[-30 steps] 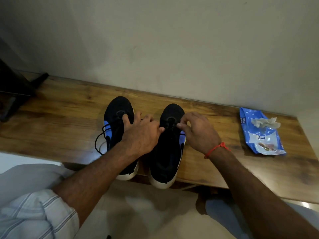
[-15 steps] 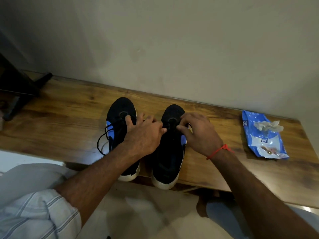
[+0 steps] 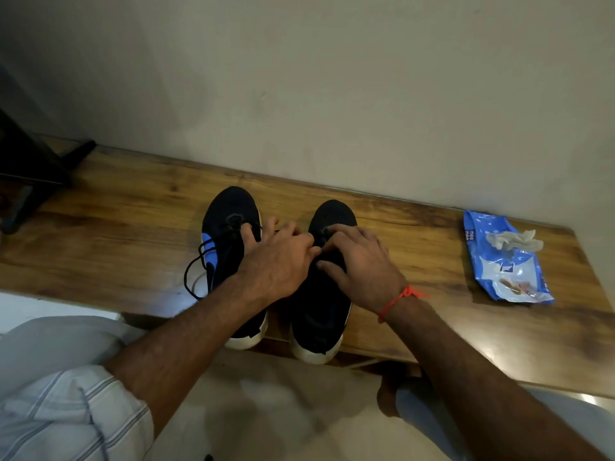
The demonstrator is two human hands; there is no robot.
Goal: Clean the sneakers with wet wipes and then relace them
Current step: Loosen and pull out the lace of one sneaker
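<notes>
Sneakers: I saw two black knit sneakers with white soles standing side by side on the long brown wooden bench (image 3: 100, 227), toes toward the pale wall, heels hanging slightly over the near edge.
Left sneaker: the black sneaker with the blue side patch (image 3: 229, 227) stood on the left, and its thin black lace (image 3: 196, 271) trailed in a loose loop off its outer side onto the wood.
Right sneaker: the other black sneaker (image 3: 321, 307) stood just beside the first, the two nearly touching.
Left hand: my left hand (image 3: 278, 264) reached across the left sneaker, thumb up near that shoe's top eyelets, fingers curled toward the lace area of the right sneaker; I took them to be pinching something there, but the lace itself was hidden under the knuckles.
Right hand: my right hand (image 3: 361, 264) lay over the upper of the right sneaker, fingertips bent and meeting the left hand's fingertips at the lacing; whether it truly gripped the lace, I could not tell.
Wrist: a thin red thread bracelet (image 3: 397, 301) sat on the right wrist.
Wipes: the blue and white plastic wet wipe pack (image 3: 509, 271) lay well apart on the bench's right end, with a crumpled whitish used wipe (image 3: 514, 239) on top of it.
</notes>
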